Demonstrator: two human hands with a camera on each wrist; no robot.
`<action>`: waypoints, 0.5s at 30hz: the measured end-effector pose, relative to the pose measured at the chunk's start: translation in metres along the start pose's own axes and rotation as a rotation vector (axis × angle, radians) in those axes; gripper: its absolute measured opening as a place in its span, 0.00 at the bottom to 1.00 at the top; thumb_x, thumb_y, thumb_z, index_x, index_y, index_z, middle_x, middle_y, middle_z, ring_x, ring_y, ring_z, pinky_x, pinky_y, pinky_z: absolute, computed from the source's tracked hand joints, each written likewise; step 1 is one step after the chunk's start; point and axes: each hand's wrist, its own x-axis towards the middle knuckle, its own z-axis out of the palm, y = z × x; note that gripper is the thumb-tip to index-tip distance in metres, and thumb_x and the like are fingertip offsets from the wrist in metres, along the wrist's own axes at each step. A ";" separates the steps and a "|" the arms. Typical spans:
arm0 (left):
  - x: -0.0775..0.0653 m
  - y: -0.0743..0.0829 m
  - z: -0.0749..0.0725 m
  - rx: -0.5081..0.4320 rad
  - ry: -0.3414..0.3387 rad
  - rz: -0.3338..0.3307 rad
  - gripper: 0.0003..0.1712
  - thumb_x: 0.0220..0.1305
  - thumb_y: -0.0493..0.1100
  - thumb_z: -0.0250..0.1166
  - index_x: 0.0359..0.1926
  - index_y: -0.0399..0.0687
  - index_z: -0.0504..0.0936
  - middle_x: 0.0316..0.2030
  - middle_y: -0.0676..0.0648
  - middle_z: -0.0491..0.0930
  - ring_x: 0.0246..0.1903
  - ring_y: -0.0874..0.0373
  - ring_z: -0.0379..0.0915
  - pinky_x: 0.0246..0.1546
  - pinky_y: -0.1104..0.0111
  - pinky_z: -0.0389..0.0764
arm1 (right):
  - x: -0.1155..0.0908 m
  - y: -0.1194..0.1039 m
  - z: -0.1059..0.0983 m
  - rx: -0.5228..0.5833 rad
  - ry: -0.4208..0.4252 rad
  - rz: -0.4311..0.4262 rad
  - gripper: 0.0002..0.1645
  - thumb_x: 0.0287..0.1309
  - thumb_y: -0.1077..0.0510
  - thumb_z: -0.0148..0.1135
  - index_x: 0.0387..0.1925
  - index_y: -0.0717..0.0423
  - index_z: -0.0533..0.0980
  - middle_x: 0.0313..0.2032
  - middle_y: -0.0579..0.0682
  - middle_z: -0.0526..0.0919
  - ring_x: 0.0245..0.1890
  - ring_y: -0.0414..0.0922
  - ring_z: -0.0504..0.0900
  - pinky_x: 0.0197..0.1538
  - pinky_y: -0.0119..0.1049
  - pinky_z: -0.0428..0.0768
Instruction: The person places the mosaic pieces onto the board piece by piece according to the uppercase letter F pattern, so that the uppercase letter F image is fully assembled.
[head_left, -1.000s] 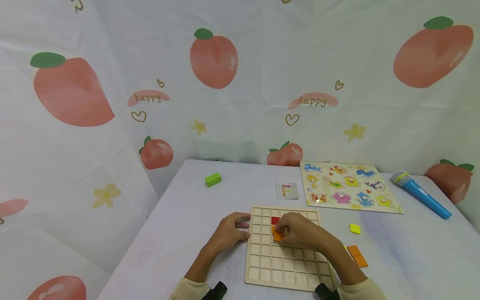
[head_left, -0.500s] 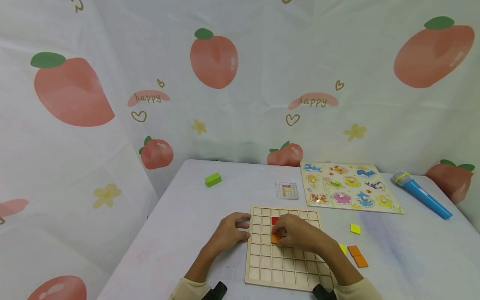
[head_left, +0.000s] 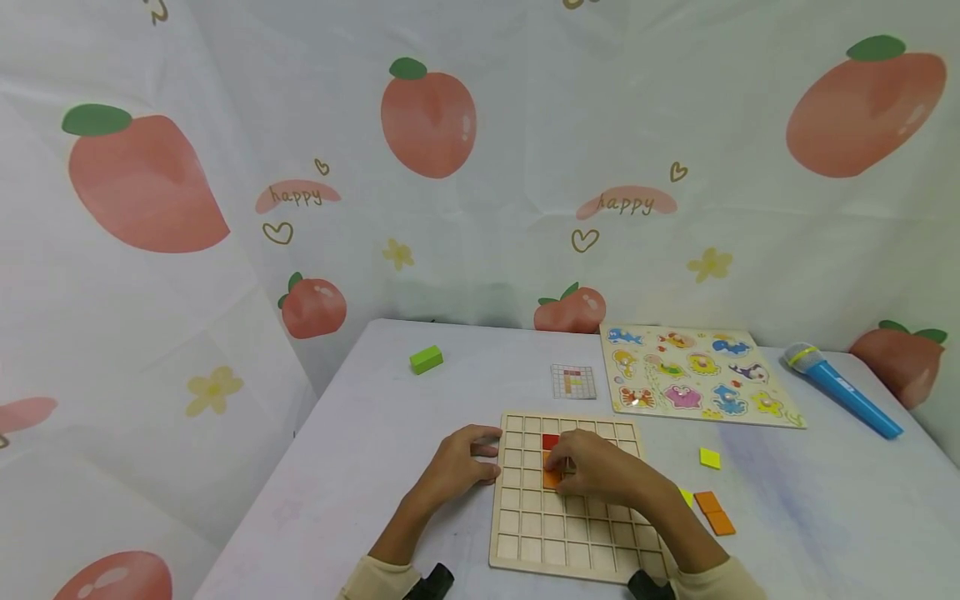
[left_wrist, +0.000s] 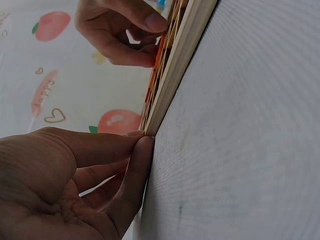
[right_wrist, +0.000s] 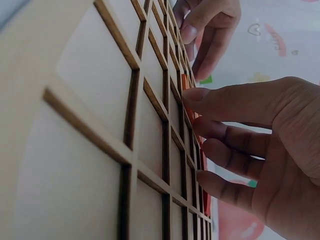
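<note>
A wooden grid board (head_left: 531,523) lies on the table before me. My left hand (head_left: 453,467) grips its left edge, the edge caught between thumb and finger in the left wrist view. Over the upper middle cells, my right hand (head_left: 603,467) has bent fingers around an orange tile (head_left: 551,480). That tile sits in line below another orange tile (head_left: 546,458), mostly covered by the fingers, and a red tile (head_left: 551,441). In the right wrist view, the thumb touches the orange edge (right_wrist: 186,102), and the other fingertips are close to the red edge (right_wrist: 205,200).
Loose on the right are a yellow tile (head_left: 709,457), two orange tiles (head_left: 715,512) and another yellow tile (head_left: 686,497) partly behind the right forearm. Farther back are a green block (head_left: 426,360), a pattern card (head_left: 573,382), an animal puzzle board (head_left: 701,364) and a blue microphone (head_left: 855,393).
My right hand has shifted the orange tile slightly left and lower, into line beneath the other tiles. The left hand and the board have stayed put.
</note>
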 end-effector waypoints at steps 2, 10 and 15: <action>0.000 0.000 0.000 0.003 -0.001 0.001 0.32 0.60 0.27 0.73 0.67 0.34 0.78 0.58 0.35 0.82 0.56 0.43 0.84 0.40 0.67 0.89 | -0.001 -0.001 0.000 -0.002 0.001 0.000 0.11 0.57 0.58 0.80 0.42 0.53 0.88 0.41 0.40 0.85 0.43 0.39 0.79 0.52 0.41 0.83; 0.000 0.000 0.000 0.001 -0.002 0.000 0.32 0.59 0.27 0.73 0.66 0.34 0.79 0.58 0.35 0.81 0.55 0.43 0.84 0.40 0.67 0.89 | -0.007 0.003 -0.004 0.035 0.039 -0.011 0.10 0.58 0.58 0.77 0.43 0.49 0.88 0.39 0.38 0.84 0.40 0.37 0.78 0.46 0.36 0.82; 0.000 0.001 -0.001 0.001 -0.003 -0.003 0.32 0.60 0.28 0.73 0.66 0.34 0.78 0.57 0.35 0.82 0.55 0.44 0.84 0.40 0.66 0.89 | -0.015 0.005 -0.009 0.074 0.065 0.046 0.15 0.57 0.58 0.76 0.47 0.53 0.88 0.38 0.40 0.82 0.38 0.39 0.77 0.42 0.34 0.79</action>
